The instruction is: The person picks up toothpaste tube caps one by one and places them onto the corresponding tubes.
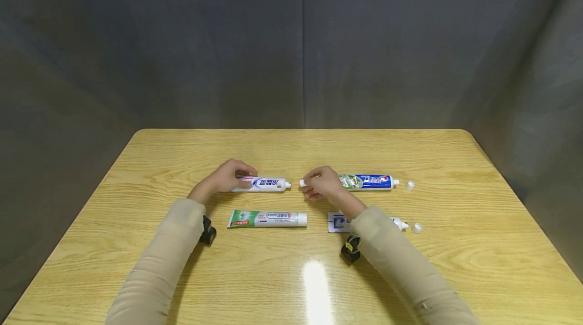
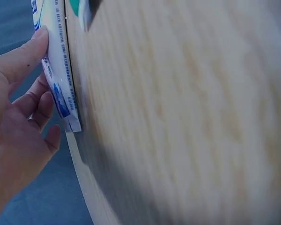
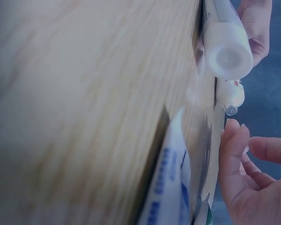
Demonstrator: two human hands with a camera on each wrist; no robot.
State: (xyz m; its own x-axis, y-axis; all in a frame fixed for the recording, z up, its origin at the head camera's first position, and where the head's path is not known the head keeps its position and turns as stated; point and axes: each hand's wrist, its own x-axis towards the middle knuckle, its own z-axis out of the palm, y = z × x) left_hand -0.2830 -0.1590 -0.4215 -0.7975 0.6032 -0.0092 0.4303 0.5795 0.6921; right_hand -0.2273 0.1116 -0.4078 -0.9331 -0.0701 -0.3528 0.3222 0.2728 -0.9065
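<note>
My left hand (image 1: 230,175) grips a white toothpaste tube (image 1: 266,184) with blue lettering, which lies on the table; the thumb presses its side in the left wrist view. The tube's bare nozzle points right. Just past it, my right hand (image 1: 322,183) pinches a small white cap (image 1: 302,183) between thumb and fingertips, apart from the nozzle. In the right wrist view the fingers mostly hide the cap. Behind the right hand lies a blue and green toothpaste tube (image 1: 371,182), uncapped. A white and blue tube (image 1: 337,222) runs beneath the right forearm.
Nearer me on the wooden table (image 1: 191,274) lies a green and white toothpaste tube (image 1: 268,218) with its cap on. Two loose clear-white caps, an upper one (image 1: 410,185) and a lower one (image 1: 417,228), stand beside open nozzles on the right. A grey curtain (image 1: 227,51) hangs behind.
</note>
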